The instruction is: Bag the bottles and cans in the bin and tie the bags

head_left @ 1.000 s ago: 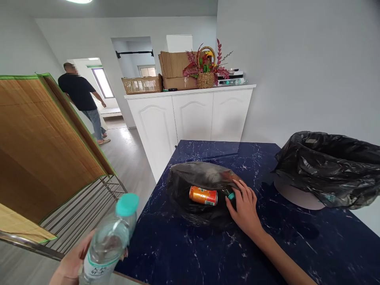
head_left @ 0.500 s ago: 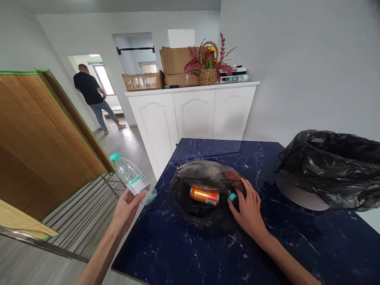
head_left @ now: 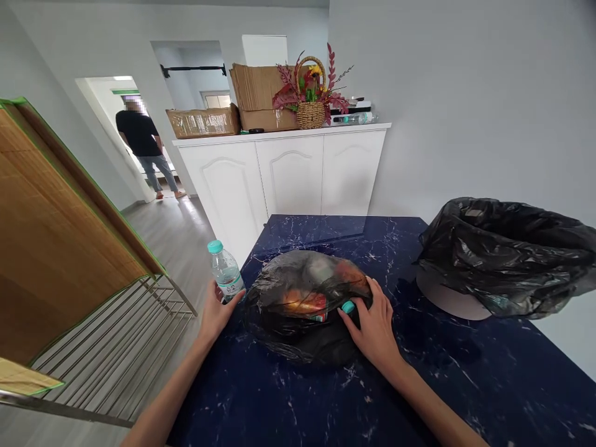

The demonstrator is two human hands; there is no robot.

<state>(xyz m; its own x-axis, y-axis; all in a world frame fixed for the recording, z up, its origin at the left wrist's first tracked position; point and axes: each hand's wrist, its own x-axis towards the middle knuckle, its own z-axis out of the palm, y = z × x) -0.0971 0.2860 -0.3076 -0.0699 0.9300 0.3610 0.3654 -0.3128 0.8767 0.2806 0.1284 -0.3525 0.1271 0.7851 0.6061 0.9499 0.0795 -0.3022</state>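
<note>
Bottle (head_left: 227, 274) was clasped in left grip (head_left: 215, 315), cap up, long axis leaning left | just to its right, bag (head_left: 291, 341) was laid on bench (head_left: 279, 400), can (head_left: 318, 308) inside half-veiled | right grip (head_left: 375, 320), nearer can, was planted at bag's right edge; clenched or loose couldn't be told!

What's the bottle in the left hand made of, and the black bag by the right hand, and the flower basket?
The bottle: probably clear, shiny plastic; you can see through it.
The black bag: likely thin, glossy plastic; it wrinkles, and a can shows through.
The flower basket: maybe wicker or straw, rather matt; it looks woven.
</note>
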